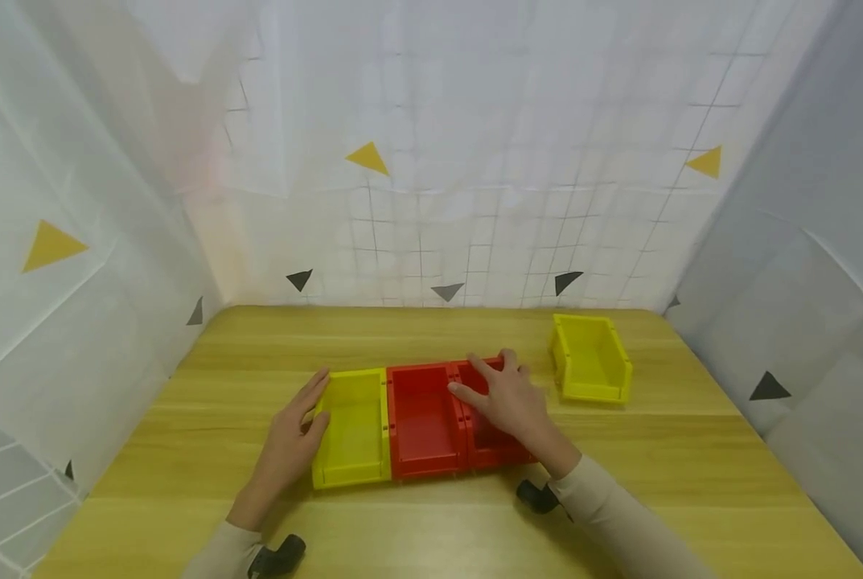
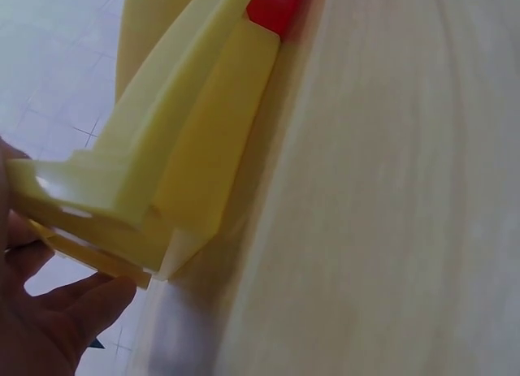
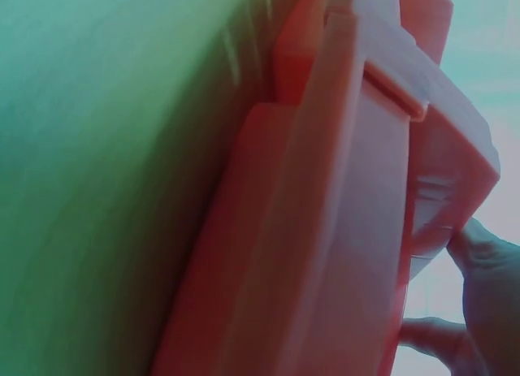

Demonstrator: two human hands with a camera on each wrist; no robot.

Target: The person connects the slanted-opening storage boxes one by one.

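- Pale sheeting (image 1: 474,112) walls in the back and both sides of the work area.
- The wood-grain tabletop (image 1: 417,527) leaves a strip between the joined bins and its back edge, with broader wood to their left and in front.
- Three open-topped storage bins stand side by side mid-table, rims touching: the near yellow bin (image 1: 353,434), the middle red bin (image 1: 424,422) and the right-hand red bin (image 1: 491,452).
- The far yellow bin (image 1: 590,362) stands apart, near the back right, a gap of wood between.
- The left hand (image 1: 289,438) has its grip grasping the near yellow bin's outer left wall.
- The right hand (image 1: 511,402) spans the right-hand red bin, grip grasping it, thumb by the seam, fingers over the back rim.
- A black device (image 1: 536,496) sits at the right wrist.
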